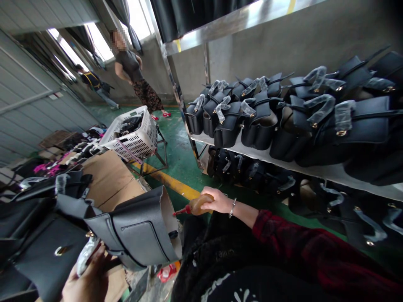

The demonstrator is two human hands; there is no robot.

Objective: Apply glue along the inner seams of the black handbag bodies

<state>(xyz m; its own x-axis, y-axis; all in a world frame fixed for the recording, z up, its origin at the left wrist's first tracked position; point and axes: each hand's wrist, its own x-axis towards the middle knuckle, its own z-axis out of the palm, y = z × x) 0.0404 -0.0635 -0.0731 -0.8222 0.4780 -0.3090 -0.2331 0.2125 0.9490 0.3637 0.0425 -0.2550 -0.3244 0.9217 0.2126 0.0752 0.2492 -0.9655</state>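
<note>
My right hand (215,200) is wrapped round an amber squeeze bottle (199,204), whose red nozzle points left at the open end of a black handbag (138,228). The bag lies on its side, its pale lining showing at the opening. Its plastic-wrapped handle (86,255) is at the lower left, where my left hand (88,274) grips it with closed fingers. The nozzle tip is close to the rim of the opening; whether it touches cannot be made out.
More black bags (47,247) lie at the left beside cardboard (110,180). A white basket (135,140) stands on a metal stand. Rack shelves (252,156) with bags fill the right. Two people are in the background.
</note>
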